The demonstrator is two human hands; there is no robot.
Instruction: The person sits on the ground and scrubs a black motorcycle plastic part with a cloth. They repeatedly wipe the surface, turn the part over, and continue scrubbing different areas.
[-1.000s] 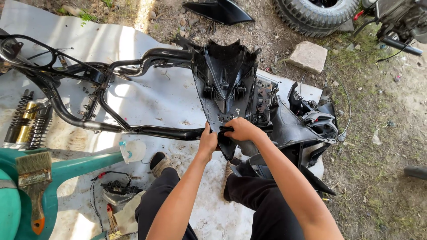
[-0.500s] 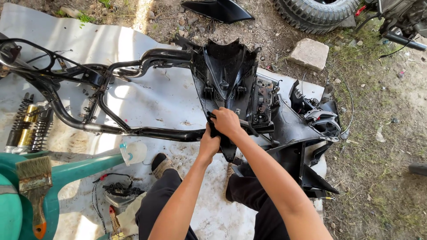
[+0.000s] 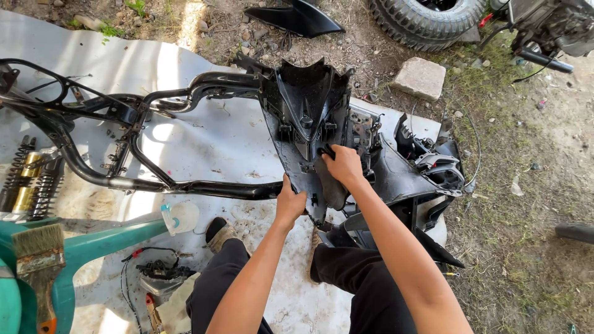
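Since the earlier frame, my right hand (image 3: 344,166) has slid up the black plastic fairing panel (image 3: 307,117) and my left hand (image 3: 289,203) has followed it higher along the lower left edge. Right fingers curl closed over a ridge at the panel's centre; left fingers grip the panel's edge. I see the panel standing upright at the front of the bare black scooter frame (image 3: 124,124), which lies on a grey tarp (image 3: 204,142). Shock absorbers (image 3: 31,179) rest at far left, a paintbrush (image 3: 38,266) on a green stool (image 3: 105,241), a stone block (image 3: 421,77) and tyre (image 3: 427,21) beyond.
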